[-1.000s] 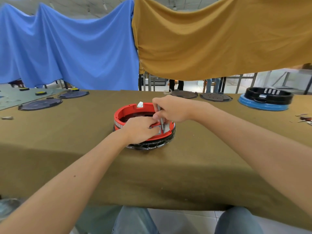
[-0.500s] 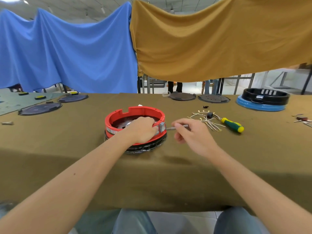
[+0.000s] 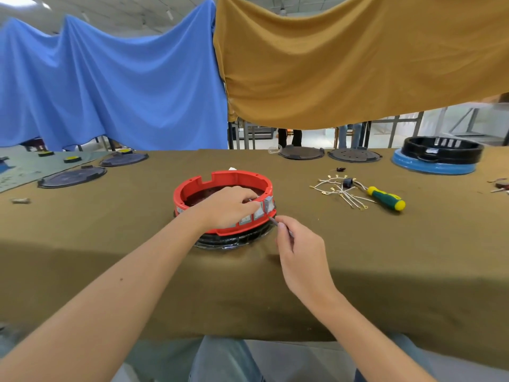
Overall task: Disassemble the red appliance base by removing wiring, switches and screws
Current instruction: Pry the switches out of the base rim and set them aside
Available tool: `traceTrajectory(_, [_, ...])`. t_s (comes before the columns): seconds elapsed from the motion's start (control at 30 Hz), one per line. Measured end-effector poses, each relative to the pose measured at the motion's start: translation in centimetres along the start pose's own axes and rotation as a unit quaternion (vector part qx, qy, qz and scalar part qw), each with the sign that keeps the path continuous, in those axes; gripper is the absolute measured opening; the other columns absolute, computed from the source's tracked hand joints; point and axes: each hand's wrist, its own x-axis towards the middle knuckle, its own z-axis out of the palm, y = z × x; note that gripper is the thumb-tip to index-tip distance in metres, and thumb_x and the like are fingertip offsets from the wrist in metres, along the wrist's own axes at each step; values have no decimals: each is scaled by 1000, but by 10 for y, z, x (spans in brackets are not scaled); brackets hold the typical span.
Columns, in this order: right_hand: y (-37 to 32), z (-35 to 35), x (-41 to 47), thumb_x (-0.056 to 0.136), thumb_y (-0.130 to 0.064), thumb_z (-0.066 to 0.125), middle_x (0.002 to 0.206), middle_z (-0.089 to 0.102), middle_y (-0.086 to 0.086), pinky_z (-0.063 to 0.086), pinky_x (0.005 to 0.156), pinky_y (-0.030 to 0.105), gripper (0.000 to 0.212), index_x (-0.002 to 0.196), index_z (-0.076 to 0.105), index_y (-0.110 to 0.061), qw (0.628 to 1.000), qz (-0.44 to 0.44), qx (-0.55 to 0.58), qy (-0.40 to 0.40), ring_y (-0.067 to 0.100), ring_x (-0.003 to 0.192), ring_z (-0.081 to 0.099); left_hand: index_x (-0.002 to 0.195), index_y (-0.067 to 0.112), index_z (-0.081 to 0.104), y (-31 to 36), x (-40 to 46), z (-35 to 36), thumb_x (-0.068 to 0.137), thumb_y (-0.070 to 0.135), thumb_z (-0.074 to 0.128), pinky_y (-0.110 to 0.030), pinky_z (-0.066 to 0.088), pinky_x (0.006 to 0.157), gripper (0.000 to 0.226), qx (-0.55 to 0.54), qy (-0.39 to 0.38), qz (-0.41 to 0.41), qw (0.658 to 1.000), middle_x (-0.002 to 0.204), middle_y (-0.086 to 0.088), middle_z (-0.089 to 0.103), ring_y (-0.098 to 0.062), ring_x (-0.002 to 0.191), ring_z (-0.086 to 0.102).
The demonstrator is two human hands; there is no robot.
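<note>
While the left hand [image 3: 228,206] curls over the near rim of the red appliance base [image 3: 223,203] at table centre, pinning it, the right hand [image 3: 300,253] pinches a thin metal tool [image 3: 273,220] at the switches [image 3: 261,210]. Shell looks rigid, light; brace by rim. Removed wiring [image 3: 338,191] lies right.

Head view, forward-down, seemingly near table [image 3: 385,257].
</note>
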Motion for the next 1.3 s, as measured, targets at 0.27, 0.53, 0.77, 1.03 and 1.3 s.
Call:
traceTrajectory(0.27, [-8,11,0,105,-23,41,123,68,2,35,89,9,38,137,57,-10,998,-10,-53,-27,15,114,62,108,2,66,1,2,-2,100,31,44,-50,48,88,37,-25,-11,-19,999,109,-23,65,-20,83,53])
traceTrajectory(0.53, [-14,31,-7,100,-2,52,96,65,11,45,74,28,33,133,57,1,980,-59,-176,-74,24,87,59,107,-2,66,-1,3,-2,100,31,47,-45,47,81,38,-59,-16,-28,998,99,-20,64,-18,83,51])
traceTrajectory(0.77, [-22,38,1,66,12,82,80,66,15,54,59,31,52,114,64,12,966,-99,-239,-13,25,66,61,95,15,64,-4,4,-3,101,32,48,-35,40,78,24,-102,-40,-28,994,93,-4,51,-16,84,47])
traceTrajectory(1.03, [-27,44,-5,108,-27,28,97,64,5,39,73,33,30,110,54,-13,961,34,-275,-16,22,89,53,84,-2,59,-3,1,0,99,33,48,-33,35,65,39,-82,-10,-33,996,75,-6,49,-17,67,44])
traceTrajectory(1.3, [-17,40,-10,101,-11,46,94,64,4,34,68,30,20,118,56,-9,955,19,-292,-59,18,78,43,95,8,67,-4,1,0,99,32,46,-35,39,73,32,-80,-29,-30,996,88,-5,53,-16,78,48])
